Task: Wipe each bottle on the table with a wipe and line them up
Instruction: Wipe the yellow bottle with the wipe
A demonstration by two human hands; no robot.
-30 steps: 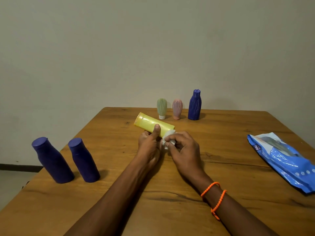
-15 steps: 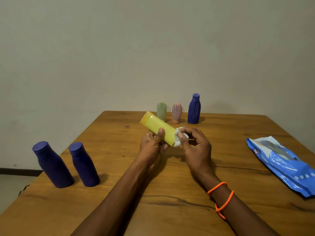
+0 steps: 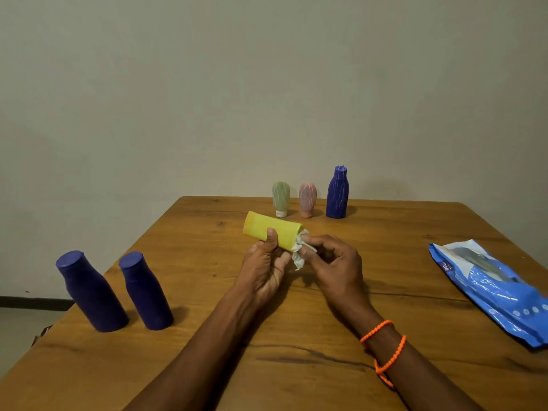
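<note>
My left hand (image 3: 264, 268) grips a yellow bottle (image 3: 271, 232) held on its side above the middle of the wooden table (image 3: 207, 351). My right hand (image 3: 335, 265) pinches a crumpled white wipe (image 3: 299, 253) against the bottle's right end. Two dark purple bottles (image 3: 92, 292) (image 3: 145, 290) stand near the table's left edge. At the far edge a green bottle (image 3: 280, 198), a pink bottle (image 3: 307, 199) and a ribbed purple bottle (image 3: 337, 192) stand in a row.
A blue wipes pack (image 3: 489, 286) lies flat at the table's right side. A plain wall rises behind the table's far edge. Orange bead bracelets (image 3: 385, 348) circle my right wrist.
The yellow bottle has swung a little from its earlier tilt and my right hand with the wipe has slid to the bottle's right end. The standing bottles have not moved.
</note>
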